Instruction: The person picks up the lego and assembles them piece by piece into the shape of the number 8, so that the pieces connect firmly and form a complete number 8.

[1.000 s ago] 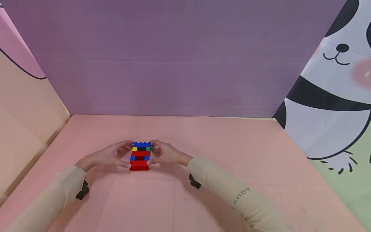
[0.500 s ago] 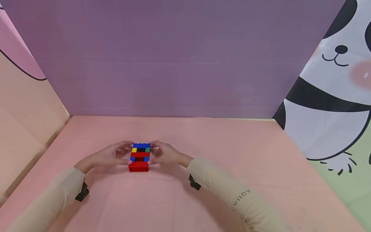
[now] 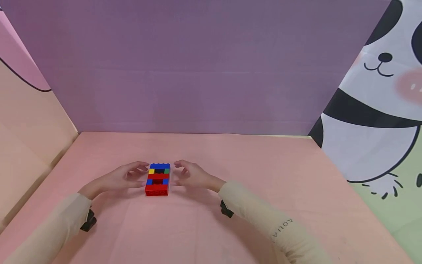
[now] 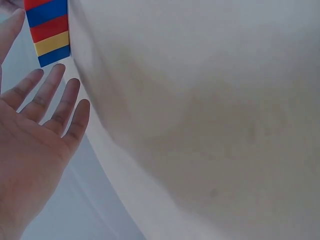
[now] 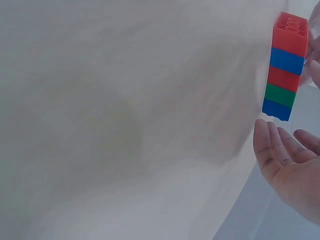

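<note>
A block of joined toy building bricks [image 3: 157, 176] lies on the pink table, studs of its blue end facing the back wall. Red, blue, yellow and green bricks make it up, with two dark gaps between the long ones. In the left wrist view the brick block [image 4: 49, 34] shows its yellow side; the right wrist view shows the brick block [image 5: 284, 67] with its green side. My left hand [image 3: 120, 178] is just left of it, fingers spread and apart from it. Just to its right is my right hand [image 3: 197, 176], fingers relaxed and holding nothing.
The pink tabletop [image 3: 211, 227] spreads around the block and both forearms. A purple wall [image 3: 197, 66] rises behind it. At the right stands a panel with a panda picture [image 3: 372, 154]; a beige panel [image 3: 29, 146] borders the left.
Both hands have let go of the brick block and drawn slightly apart, the left hand leftward and the right hand rightward. The block stays lying on the table.
</note>
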`<state>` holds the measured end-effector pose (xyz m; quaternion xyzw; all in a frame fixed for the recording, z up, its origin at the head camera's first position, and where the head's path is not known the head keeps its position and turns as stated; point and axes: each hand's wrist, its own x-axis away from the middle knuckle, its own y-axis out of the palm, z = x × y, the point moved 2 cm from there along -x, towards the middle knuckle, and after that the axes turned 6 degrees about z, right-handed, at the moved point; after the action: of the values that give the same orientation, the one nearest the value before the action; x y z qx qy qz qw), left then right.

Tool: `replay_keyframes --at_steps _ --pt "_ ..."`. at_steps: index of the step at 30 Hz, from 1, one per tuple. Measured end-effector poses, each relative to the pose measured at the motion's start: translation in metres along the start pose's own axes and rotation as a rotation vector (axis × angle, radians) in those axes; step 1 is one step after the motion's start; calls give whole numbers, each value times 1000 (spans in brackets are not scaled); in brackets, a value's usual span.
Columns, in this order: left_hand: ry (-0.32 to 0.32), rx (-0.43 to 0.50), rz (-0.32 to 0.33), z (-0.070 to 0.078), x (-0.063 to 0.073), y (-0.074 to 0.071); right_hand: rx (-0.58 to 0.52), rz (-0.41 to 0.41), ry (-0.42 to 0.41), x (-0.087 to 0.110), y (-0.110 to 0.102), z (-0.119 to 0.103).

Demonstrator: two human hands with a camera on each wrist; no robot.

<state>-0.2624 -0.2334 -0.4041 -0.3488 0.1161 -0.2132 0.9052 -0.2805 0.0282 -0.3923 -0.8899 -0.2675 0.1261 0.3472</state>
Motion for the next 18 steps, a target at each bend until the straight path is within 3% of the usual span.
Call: replay_keyframes --at_steps 18 --pt "-6 -51 65 -8 15 -18 67 126 -28 38 -41 35"
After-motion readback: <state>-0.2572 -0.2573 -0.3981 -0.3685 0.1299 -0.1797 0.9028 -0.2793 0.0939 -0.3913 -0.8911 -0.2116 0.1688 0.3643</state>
